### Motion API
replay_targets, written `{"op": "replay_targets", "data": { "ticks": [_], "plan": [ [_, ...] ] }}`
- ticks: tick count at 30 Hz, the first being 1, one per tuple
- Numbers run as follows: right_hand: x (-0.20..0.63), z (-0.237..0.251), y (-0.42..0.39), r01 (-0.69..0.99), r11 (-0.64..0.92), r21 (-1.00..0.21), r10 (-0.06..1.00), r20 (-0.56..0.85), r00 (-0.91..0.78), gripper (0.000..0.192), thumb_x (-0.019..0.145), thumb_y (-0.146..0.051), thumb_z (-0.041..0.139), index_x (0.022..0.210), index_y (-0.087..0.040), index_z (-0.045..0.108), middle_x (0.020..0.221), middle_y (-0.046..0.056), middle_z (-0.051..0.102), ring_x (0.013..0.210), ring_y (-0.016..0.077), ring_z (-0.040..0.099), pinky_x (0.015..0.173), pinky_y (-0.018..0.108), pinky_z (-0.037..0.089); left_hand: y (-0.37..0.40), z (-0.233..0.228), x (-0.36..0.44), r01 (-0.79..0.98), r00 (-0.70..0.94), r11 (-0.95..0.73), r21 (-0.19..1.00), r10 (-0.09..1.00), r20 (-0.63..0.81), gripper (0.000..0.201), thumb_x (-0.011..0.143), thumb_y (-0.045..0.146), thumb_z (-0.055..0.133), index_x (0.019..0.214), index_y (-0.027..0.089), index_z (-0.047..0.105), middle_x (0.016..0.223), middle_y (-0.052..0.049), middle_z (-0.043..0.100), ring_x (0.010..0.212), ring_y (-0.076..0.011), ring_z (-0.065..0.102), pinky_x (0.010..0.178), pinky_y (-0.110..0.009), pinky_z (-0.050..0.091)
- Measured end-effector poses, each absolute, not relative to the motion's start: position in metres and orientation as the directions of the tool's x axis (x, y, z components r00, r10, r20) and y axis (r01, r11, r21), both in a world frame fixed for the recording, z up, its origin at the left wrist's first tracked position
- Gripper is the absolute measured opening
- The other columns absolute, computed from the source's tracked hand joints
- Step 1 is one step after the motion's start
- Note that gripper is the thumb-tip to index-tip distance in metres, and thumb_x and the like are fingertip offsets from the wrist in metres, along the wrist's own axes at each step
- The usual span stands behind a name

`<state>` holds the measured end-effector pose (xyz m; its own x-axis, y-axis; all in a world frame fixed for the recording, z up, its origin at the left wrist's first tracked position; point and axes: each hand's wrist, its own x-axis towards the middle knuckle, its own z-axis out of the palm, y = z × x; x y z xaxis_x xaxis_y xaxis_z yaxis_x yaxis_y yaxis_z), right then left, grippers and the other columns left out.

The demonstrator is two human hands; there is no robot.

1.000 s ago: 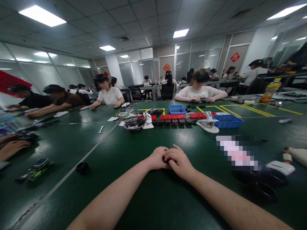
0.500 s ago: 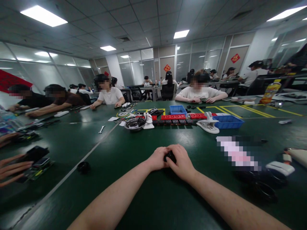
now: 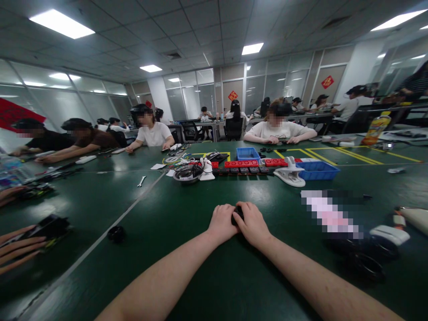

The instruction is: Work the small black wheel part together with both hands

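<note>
A: What do the hands have?
B: The left hand [image 3: 223, 221] and right hand [image 3: 253, 224] meet knuckle to knuckle on the green table [image 3: 187, 272], fingers curled around one small black object [image 3: 237, 214]. Only a rounded dark sliver shows between them, so its shape is hard to tell. Both hands are closed on it.

A: The surface?
B: Smooth, slightly glossy, with one pale line [image 3: 100, 238] running diagonally on the left.

A: What's nearby?
B: One small round black cap [image 3: 116, 233] lies well to the left. Farther back are two blue plastic bins [image 3: 317, 170], a row of red blocks [image 3: 241, 163], a white clamp-like stand [image 3: 290, 173] and a round metal bowl [image 3: 186, 174] holding tangled cables. A co-worker's fingers [image 3: 18, 249] rest at the left edge beside a black device [image 3: 50, 225].

A: Room to move?
B: Bare table lies all round the hands; dark gear [image 3: 364, 256] sits to the right.
</note>
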<state>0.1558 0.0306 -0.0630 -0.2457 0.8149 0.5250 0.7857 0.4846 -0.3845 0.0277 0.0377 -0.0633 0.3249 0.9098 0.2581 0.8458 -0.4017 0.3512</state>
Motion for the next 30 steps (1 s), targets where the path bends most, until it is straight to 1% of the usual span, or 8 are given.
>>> {"op": "replay_targets", "data": {
  "ticks": [6, 11, 13, 16, 19, 22, 26, 30],
  "plan": [
    [0.154, -0.063, 0.029, 0.822, 0.448, -0.351, 0.81, 0.549, -0.207, 0.03, 0.079, -0.029, 0.046, 0.104, -0.016, 0.055, 0.098, 0.011, 0.05, 0.09, 0.023, 0.047, 0.079, 0.039, 0.04, 0.038, -0.063, 0.029, 0.867, 0.297, -0.378, 0.323, 0.915, 0.274, 0.023, 0.068, 0.026, 0.053, 0.089, 0.018, 0.056, 0.093, -0.006, 0.056, 0.09, -0.0223, 0.05, 0.087, -0.039, 0.037],
    [0.156, -0.059, 0.03, 0.795, 0.47, -0.383, 0.816, 0.532, -0.226, 0.031, 0.076, -0.025, 0.046, 0.102, -0.015, 0.058, 0.095, 0.011, 0.052, 0.088, 0.0223, 0.048, 0.079, 0.039, 0.04, 0.04, -0.066, 0.027, 0.855, 0.308, -0.395, 0.337, 0.908, 0.284, 0.028, 0.067, 0.033, 0.057, 0.091, 0.019, 0.056, 0.094, -0.005, 0.056, 0.094, -0.0232, 0.049, 0.097, -0.047, 0.027],
    [0.157, -0.057, 0.028, 0.758, 0.511, -0.405, 0.806, 0.533, -0.258, 0.029, 0.073, -0.02, 0.046, 0.098, -0.017, 0.06, 0.094, 0.009, 0.054, 0.089, 0.0215, 0.049, 0.08, 0.039, 0.04, 0.044, -0.068, 0.023, 0.819, 0.374, -0.454, 0.352, 0.887, 0.273, 0.032, 0.065, 0.036, 0.06, 0.091, 0.018, 0.057, 0.096, -0.005, 0.055, 0.093, -0.0229, 0.049, 0.094, -0.044, 0.031],
    [0.159, -0.053, 0.025, 0.653, 0.624, -0.429, 0.753, 0.553, -0.357, 0.027, 0.067, -0.01, 0.043, 0.083, -0.02, 0.062, 0.092, 0.004, 0.059, 0.09, 0.0186, 0.052, 0.092, 0.045, 0.032, 0.052, -0.07, 0.015, 0.737, 0.504, -0.561, 0.377, 0.828, 0.246, 0.035, 0.062, 0.038, 0.064, 0.091, 0.019, 0.059, 0.099, -0.004, 0.053, 0.092, -0.0217, 0.049, 0.085, -0.035, 0.04],
    [0.159, -0.054, 0.025, 0.529, 0.743, -0.41, 0.655, 0.606, -0.451, 0.027, 0.063, -0.003, 0.037, 0.064, -0.02, 0.059, 0.078, -0.001, 0.063, 0.085, 0.0147, 0.057, 0.1, 0.049, 0.021, 0.058, -0.072, 0.009, 0.674, 0.586, -0.634, 0.378, 0.771, 0.25, 0.034, 0.06, 0.038, 0.066, 0.088, 0.02, 0.06, 0.099, -0.003, 0.053, 0.094, -0.0217, 0.048, 0.086, -0.034, 0.038],
    [0.16, -0.058, 0.026, 0.446, 0.81, -0.38, 0.572, 0.676, -0.465, 0.027, 0.062, -0.001, 0.035, 0.057, -0.02, 0.054, 0.062, -0.003, 0.061, 0.078, 0.0131, 0.059, 0.1, 0.046, 0.025, 0.058, -0.072, 0.007, 0.642, 0.616, -0.661, 0.389, 0.746, 0.253, 0.038, 0.06, 0.037, 0.067, 0.092, 0.02, 0.058, 0.101, -0.003, 0.052, 0.098, -0.0225, 0.046, 0.089, -0.035, 0.036],
    [0.16, -0.058, 0.023, 0.423, 0.824, -0.378, 0.55, 0.715, -0.432, 0.029, 0.065, -0.001, 0.034, 0.07, -0.02, 0.056, 0.072, -0.001, 0.062, 0.082, 0.0131, 0.058, 0.1, 0.046, 0.025, 0.055, -0.069, 0.007, 0.647, 0.603, -0.642, 0.412, 0.761, 0.237, 0.043, 0.06, 0.037, 0.067, 0.098, 0.019, 0.056, 0.102, -0.005, 0.052, 0.098, -0.0235, 0.046, 0.089, -0.037, 0.035],
    [0.16, -0.053, 0.019, 0.566, 0.73, -0.382, 0.636, 0.683, -0.359, 0.027, 0.068, -0.009, 0.041, 0.088, -0.02, 0.054, 0.091, 0.003, 0.06, 0.093, 0.0187, 0.051, 0.099, 0.049, 0.021, 0.052, -0.066, 0.008, 0.632, 0.597, -0.65, 0.421, 0.756, 0.27, 0.055, 0.058, 0.04, 0.069, 0.106, 0.02, 0.05, 0.104, -0.004, 0.052, 0.099, -0.0234, 0.047, 0.091, -0.037, 0.034]
  ]
}}
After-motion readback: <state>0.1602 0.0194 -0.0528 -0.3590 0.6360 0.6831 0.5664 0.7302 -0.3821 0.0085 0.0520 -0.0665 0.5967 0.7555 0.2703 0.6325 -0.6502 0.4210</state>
